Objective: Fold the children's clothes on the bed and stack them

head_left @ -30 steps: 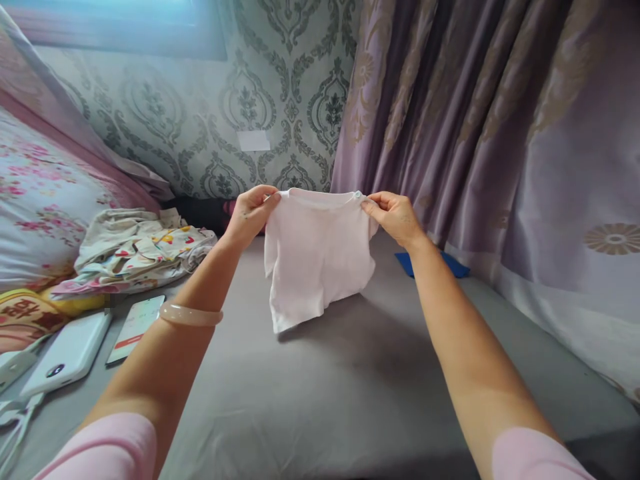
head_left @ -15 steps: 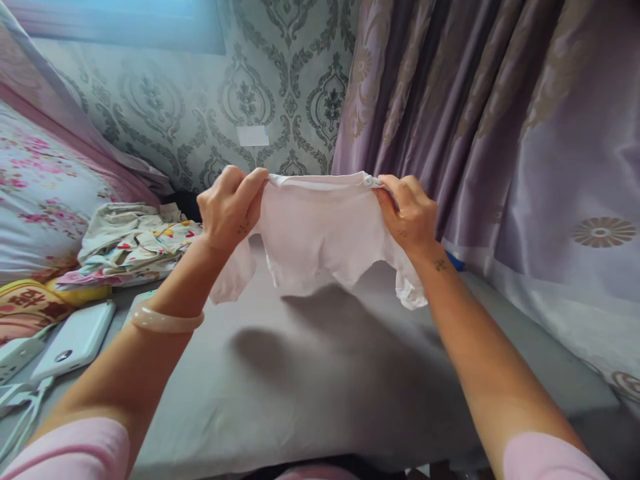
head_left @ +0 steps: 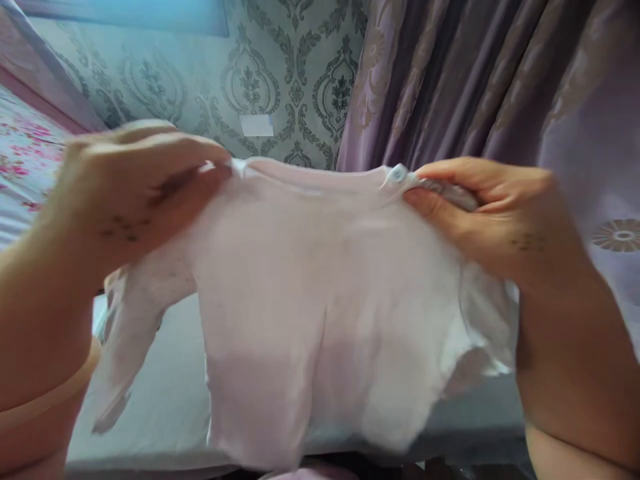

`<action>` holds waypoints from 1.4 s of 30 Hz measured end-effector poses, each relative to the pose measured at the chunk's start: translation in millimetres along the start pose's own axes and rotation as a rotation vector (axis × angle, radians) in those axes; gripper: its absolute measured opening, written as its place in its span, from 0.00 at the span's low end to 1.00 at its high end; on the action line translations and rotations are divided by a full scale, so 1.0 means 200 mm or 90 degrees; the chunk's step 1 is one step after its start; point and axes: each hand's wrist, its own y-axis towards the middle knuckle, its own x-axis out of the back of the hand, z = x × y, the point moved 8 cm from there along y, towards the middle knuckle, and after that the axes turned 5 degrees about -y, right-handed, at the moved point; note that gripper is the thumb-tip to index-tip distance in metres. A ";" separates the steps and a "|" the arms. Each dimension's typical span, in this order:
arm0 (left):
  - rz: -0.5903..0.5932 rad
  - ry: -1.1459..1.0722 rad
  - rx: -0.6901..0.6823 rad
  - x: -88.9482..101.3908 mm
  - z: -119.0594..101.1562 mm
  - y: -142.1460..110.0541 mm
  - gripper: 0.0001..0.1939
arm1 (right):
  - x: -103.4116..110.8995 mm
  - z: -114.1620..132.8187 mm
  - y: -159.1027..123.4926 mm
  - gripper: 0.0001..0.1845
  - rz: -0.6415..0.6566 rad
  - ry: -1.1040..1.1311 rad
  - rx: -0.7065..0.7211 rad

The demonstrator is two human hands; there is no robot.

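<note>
A small pale pink long-sleeved shirt [head_left: 320,280] hangs upright between my hands, close to the camera and a little blurred. My left hand [head_left: 145,180] pinches it at the left shoulder, beside the neckline. At the other shoulder my right hand [head_left: 480,207] grips the cloth between thumb and fingers, next to a small white snap button [head_left: 398,174]. One sleeve dangles at the left below my left hand; the other is bunched under my right hand. The shirt's lower edge hangs in front of the bed surface and hides part of it.
A grey-sheeted bed [head_left: 170,380] lies below the shirt. Behind it is a patterned wall [head_left: 200,73] with a white plate [head_left: 257,125]. Purple curtains [head_left: 450,87] hang at the right, and floral bedding [head_left: 25,153] stands at the left.
Both hands have come much nearer to the camera and farther apart, bringing the shirt with them. It now hangs longer and covers more of the view, hiding the folded clothes at the left.
</note>
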 end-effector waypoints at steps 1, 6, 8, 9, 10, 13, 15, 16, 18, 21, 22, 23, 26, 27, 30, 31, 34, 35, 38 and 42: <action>0.061 0.009 0.005 -0.10 0.02 0.00 0.23 | -0.08 -0.05 0.00 0.14 0.043 0.029 -0.022; 0.362 -0.084 0.083 -0.84 0.21 -0.29 0.22 | -0.71 -0.39 -0.21 0.14 0.278 0.061 -0.127; 0.479 -0.108 0.149 -1.15 0.28 -0.48 0.21 | -0.98 -0.53 -0.35 0.13 0.365 0.017 -0.171; 0.520 -0.116 0.175 -1.28 0.29 -0.57 0.20 | -1.10 -0.58 -0.43 0.14 0.408 -0.006 -0.190; 0.550 -0.121 0.202 -1.39 0.31 -0.64 0.20 | -1.21 -0.63 -0.51 0.15 0.447 -0.022 -0.205; 0.591 -0.122 0.248 -1.60 0.32 -0.77 0.19 | -1.42 -0.71 -0.66 0.16 0.515 -0.045 -0.208; 0.598 -0.123 0.262 -1.68 0.33 -0.81 0.19 | -1.50 -0.75 -0.71 0.16 0.532 -0.042 -0.209; 0.600 -0.125 0.267 -1.71 0.35 -0.81 0.19 | -1.52 -0.77 -0.71 0.16 0.534 -0.037 -0.210; 0.600 -0.133 0.276 -1.75 0.38 -0.82 0.19 | -1.55 -0.80 -0.71 0.16 0.531 -0.020 -0.210; 0.590 -0.142 0.291 -1.80 0.44 -0.82 0.19 | -1.61 -0.85 -0.68 0.16 0.522 -0.001 -0.216; 0.585 -0.143 0.301 -1.82 0.46 -0.83 0.19 | -1.63 -0.87 -0.67 0.16 0.519 0.002 -0.223; 0.580 -0.143 0.311 -1.83 0.48 -0.83 0.19 | -1.65 -0.89 -0.66 0.17 0.518 0.005 -0.231; 0.568 -0.138 0.343 -1.89 0.55 -0.82 0.19 | -1.73 -0.94 -0.63 0.17 0.517 0.017 -0.254; 0.565 -0.135 0.350 -1.91 0.58 -0.81 0.19 | -1.75 -0.96 -0.61 0.17 0.516 0.020 -0.261; 0.554 -0.130 0.362 -1.96 0.63 -0.79 0.19 | -1.82 -1.02 -0.58 0.17 0.509 0.021 -0.279; 0.550 -0.128 0.365 -1.98 0.65 -0.78 0.19 | -1.85 -1.04 -0.57 0.18 0.507 0.019 -0.285; 0.538 -0.119 0.371 -2.02 0.69 -0.74 0.19 | -1.90 -1.09 -0.53 0.18 0.505 0.010 -0.303; 0.534 -0.115 0.371 -2.03 0.70 -0.72 0.19 | -1.92 -1.11 -0.52 0.19 0.506 0.008 -0.307; 0.525 -0.102 0.371 -2.05 0.72 -0.69 0.19 | -1.96 -1.14 -0.50 0.20 0.504 0.005 -0.318; 0.529 -0.070 0.379 -2.09 0.72 -0.71 0.18 | -1.99 -1.16 -0.49 0.20 0.499 -0.023 -0.338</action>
